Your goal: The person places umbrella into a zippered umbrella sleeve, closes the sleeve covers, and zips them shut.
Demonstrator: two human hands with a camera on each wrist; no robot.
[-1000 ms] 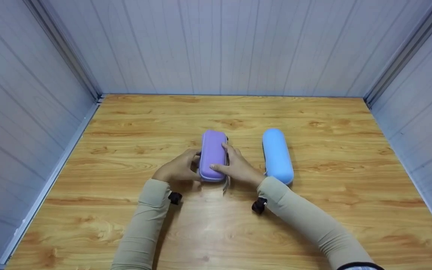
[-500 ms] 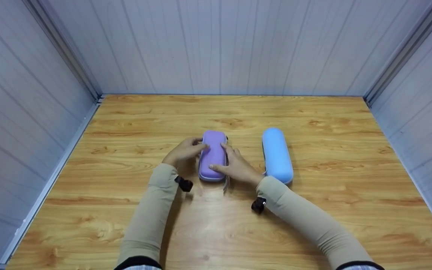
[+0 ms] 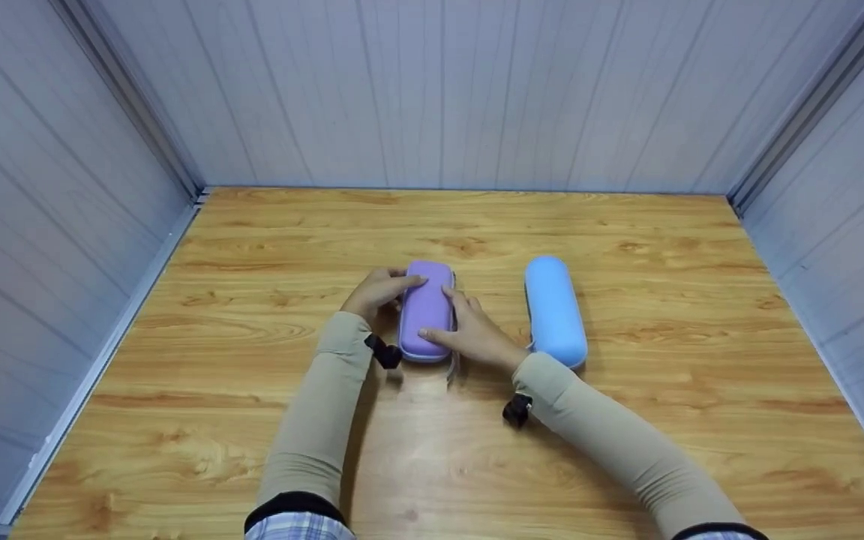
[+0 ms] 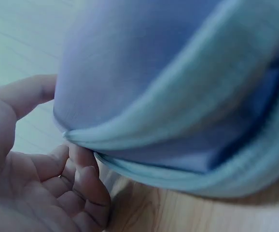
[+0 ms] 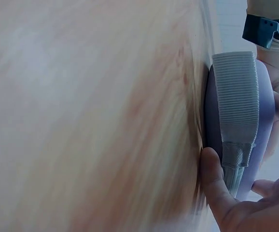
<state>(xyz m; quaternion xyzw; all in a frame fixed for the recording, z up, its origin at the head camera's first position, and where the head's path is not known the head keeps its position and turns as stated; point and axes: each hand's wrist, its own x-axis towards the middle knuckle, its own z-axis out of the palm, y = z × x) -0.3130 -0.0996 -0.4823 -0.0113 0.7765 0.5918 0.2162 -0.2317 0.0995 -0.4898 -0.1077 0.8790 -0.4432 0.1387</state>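
Note:
A purple zip case (image 3: 428,319) lies lengthwise on the wooden table, between both hands. My left hand (image 3: 379,292) grips its far left side, thumb on the lid and fingers low against the edge. In the left wrist view, the case's seam (image 4: 144,130) gapes between two pale zipper bands, and curled fingers (image 4: 89,188) touch where the bands meet. The zipper pull is not visible there. From the right, my right hand (image 3: 481,334) holds the case, thumb and fingertips on its lid. A ribbed pale strap (image 5: 236,92) runs along that side in the right wrist view.
A blue rounded case (image 3: 556,311) lies on the table (image 3: 664,375) to the right, close to my right wrist. Pale panel walls (image 3: 439,90) enclose the table at the back and both sides. Both forearms wear beige sleeves and dark wrist cameras.
My left hand has moved away from me along the case's left side, from its near end toward the far end. My right hand and both cases have stayed put.

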